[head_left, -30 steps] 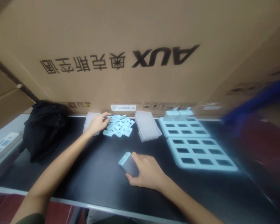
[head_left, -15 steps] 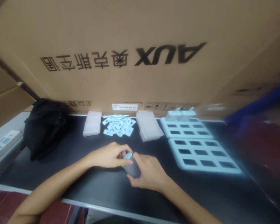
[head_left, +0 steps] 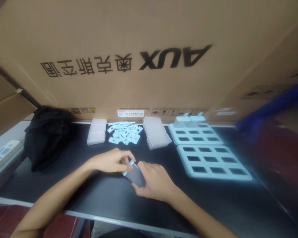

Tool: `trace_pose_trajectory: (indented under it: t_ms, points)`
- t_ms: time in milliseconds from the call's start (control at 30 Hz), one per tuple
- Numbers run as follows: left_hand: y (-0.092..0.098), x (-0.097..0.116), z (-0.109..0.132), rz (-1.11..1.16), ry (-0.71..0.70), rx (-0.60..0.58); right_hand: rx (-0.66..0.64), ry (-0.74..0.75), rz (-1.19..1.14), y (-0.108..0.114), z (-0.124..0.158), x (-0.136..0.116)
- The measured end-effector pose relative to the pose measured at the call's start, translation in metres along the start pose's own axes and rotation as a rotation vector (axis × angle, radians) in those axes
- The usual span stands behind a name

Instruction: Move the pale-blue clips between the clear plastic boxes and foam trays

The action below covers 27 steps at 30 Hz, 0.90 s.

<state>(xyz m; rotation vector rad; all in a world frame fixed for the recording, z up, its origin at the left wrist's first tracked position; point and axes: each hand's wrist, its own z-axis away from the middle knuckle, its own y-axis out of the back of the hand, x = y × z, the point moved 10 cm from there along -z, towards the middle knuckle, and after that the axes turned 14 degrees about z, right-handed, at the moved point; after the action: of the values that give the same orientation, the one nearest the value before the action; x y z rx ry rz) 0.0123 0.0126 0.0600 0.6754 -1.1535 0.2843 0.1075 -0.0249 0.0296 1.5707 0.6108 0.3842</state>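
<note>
Above the black tabletop I hold a translucent plastic mould cup (head_left: 137, 177) in my right hand (head_left: 157, 181), with the thumb and fingers on opposite sides of it. At the cup's left end is a light-blue piece (head_left: 131, 162). My left hand (head_left: 108, 161) has its thumb and bent fingers closed on that piece; whether it is fully seated on the cup I cannot tell. Just beyond the hands lies a loose pile of flat light-blue pieces (head_left: 125, 132) with rectangular openings. Stacked translucent plastic parts sit on either side, a left stack (head_left: 96, 132) and a right stack (head_left: 157, 133).
To the right lie two light-blue frames, a rear one (head_left: 185, 136) and a front one (head_left: 201, 159), with rows of rectangular holes. Two capped cups (head_left: 190, 121) stand in the rear frame. A black bag (head_left: 48, 135) is at left. A large cardboard box (head_left: 109, 89) walls the back.
Both hands and the cup have shifted slightly left in view. The cup has turned a little, so the blue piece at its end looks narrower. The hands keep their hold.
</note>
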Motion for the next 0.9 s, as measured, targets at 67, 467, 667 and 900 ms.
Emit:
trace_pose_trajectory:
  t_ms: [67, 467, 667, 900]
  points:
    - [-0.001, -0.001, 0.0, -0.001, 0.011, -0.011, -0.005, -0.003, 0.01, 0.0, 0.0, -0.001]
    - [0.067, -0.012, 0.022, -0.161, 0.002, 0.352, -0.158, -0.027, 0.066, -0.009, 0.003, 0.007]
    - [0.092, -0.02, 0.01, -0.231, -0.046, 0.682, -0.154, -0.02, 0.075, -0.01, 0.002, 0.003]
    - [0.079, -0.045, 0.004, -0.403, 0.081, 0.81, -0.119, -0.023, 0.071, -0.009, 0.004, 0.006]
